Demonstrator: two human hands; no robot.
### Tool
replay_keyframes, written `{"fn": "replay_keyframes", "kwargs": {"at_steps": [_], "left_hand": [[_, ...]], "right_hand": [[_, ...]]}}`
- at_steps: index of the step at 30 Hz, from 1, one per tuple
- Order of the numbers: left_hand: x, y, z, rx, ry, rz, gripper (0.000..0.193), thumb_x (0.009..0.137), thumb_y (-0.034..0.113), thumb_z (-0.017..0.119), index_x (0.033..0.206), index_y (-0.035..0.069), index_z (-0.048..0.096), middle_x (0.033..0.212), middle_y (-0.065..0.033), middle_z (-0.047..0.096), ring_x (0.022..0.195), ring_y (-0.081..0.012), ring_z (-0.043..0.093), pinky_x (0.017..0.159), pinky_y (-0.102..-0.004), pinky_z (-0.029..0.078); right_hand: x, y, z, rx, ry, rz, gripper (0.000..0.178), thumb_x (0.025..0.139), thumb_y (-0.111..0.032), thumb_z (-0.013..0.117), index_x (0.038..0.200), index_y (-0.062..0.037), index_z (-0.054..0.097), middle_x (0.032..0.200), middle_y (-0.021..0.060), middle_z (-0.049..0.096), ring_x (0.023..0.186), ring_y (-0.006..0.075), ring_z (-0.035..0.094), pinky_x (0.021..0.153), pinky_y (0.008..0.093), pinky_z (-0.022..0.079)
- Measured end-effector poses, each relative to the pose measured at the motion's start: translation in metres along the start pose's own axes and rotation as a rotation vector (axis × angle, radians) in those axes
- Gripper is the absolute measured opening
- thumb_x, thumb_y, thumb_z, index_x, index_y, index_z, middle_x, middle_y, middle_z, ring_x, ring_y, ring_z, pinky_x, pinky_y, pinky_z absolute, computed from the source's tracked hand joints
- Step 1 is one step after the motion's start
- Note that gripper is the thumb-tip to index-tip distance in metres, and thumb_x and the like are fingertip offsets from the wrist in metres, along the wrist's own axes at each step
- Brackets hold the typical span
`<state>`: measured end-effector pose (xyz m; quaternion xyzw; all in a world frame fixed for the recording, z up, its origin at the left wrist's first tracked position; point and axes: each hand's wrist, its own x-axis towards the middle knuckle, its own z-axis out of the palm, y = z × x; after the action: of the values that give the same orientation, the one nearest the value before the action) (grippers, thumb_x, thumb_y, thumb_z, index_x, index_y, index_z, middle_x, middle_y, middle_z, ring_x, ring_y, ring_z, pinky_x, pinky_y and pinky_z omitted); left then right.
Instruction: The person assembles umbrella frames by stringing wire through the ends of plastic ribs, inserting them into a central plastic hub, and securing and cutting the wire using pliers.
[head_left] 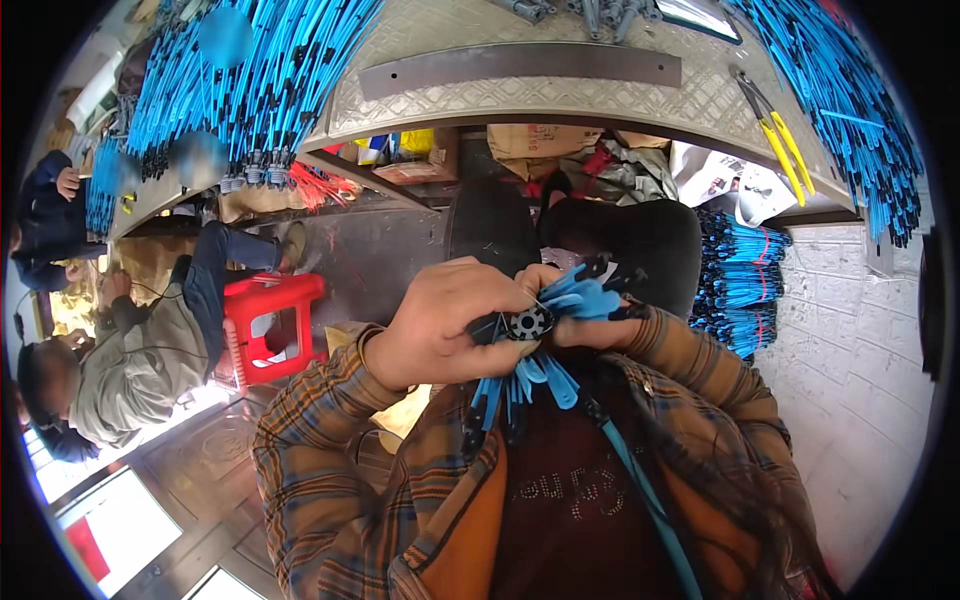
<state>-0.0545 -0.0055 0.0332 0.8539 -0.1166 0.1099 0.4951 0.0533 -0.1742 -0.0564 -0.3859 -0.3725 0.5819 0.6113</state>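
Note:
In front of my chest, my left hand [447, 325] pinches a small black round piece with notches around its rim [528, 322] between thumb and fingers. Light-blue flat strips [582, 300] fan out from around this piece, some to the right and others pointing down [545, 380], several with dark ends. My right hand [590, 332] is closed about the strips just right of the black piece, its fingers partly hidden behind them. A thin thread or wire seems to run by the black piece, too fine to make out.
A patterned table [450, 118] ahead bears a long metal bar [520, 70], yellow-handled pliers [785, 150] and big heaps of blue strips [255, 80]. More tied bundles [740, 285] lie below at right. A person [140, 350] sits at left near a red stool [275, 325].

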Motion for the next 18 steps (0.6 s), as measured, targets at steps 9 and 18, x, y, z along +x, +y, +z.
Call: {"fn": "replay_keyframes", "kwargs": {"at_steps": [9, 18], "left_hand": [[0.007, -0.002, -0.005, 0.027, 0.019, 0.007, 0.025, 0.062, 0.010, 0.073, 0.083, 0.003, 0.062, 0.079, -0.0083, 0.064, 0.069, -0.0255, 0.061, 0.062, -0.0324, 0.047], [0.003, -0.012, -0.001, 0.024, 0.071, 0.163, 0.030, 0.072, 0.019, 0.071, 0.094, 0.005, 0.057, 0.085, -0.0115, 0.059, 0.073, -0.0307, 0.057, 0.061, -0.0379, 0.045]], "right_hand": [[0.007, -0.007, -0.004, 0.167, 0.027, 0.022, 0.026, 0.082, -0.022, 0.065, 0.096, -0.0072, 0.049, 0.088, -0.0030, 0.048, 0.085, 0.0056, 0.045, 0.076, 0.0219, 0.038], [-0.004, -0.023, -0.007, -0.104, 0.134, 0.161, 0.036, 0.077, -0.020, 0.070, 0.104, -0.0090, 0.050, 0.097, 0.0004, 0.053, 0.093, 0.0096, 0.050, 0.082, 0.0249, 0.041]]}}
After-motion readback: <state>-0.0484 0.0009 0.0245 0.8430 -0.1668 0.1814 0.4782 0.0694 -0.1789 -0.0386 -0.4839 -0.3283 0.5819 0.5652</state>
